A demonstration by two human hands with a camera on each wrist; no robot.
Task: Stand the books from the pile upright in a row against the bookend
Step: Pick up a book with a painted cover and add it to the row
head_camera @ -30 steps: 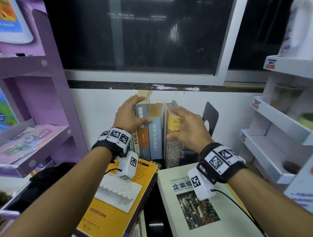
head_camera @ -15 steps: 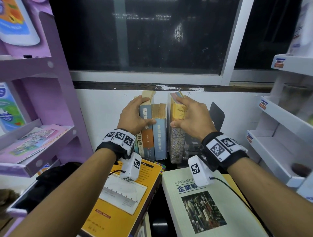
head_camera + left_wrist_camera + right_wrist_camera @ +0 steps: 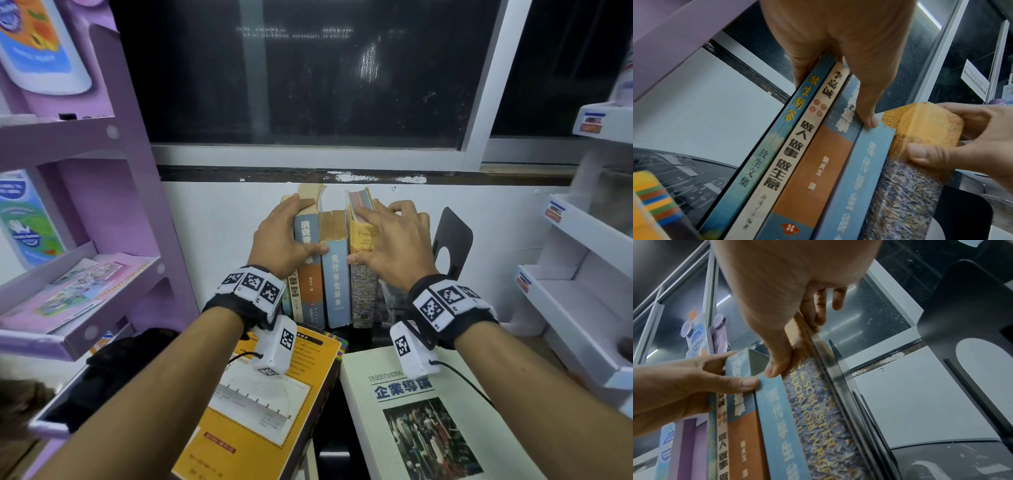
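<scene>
Several books stand upright in a row [image 3: 334, 274] against the white wall. My left hand [image 3: 291, 236] grips the left books of the row, thumb across the blue and orange spine [image 3: 828, 162], fingers round the far side. My right hand [image 3: 383, 236] grips the thick yellow and mottled book [image 3: 363, 284] at the row's right end, thumb on its spine [image 3: 818, 410], fingers over its top. The black bookend [image 3: 452, 240] stands to the right of that book, with a gap between them. Two piles lie in front: an orange-covered book [image 3: 267, 404] and a cream-covered book [image 3: 428, 428] on top.
A purple shelf unit [image 3: 102, 212] with leaflets closes the left side. White shelves [image 3: 575, 291] stand on the right. A dark window [image 3: 308, 85] and its sill run behind the row. A black bag [image 3: 113, 363] lies low on the left.
The gap between the blue book and the yellow book has closed. My right hand's fingers have spread over the yellow book's top. My left hand keeps its hold.
</scene>
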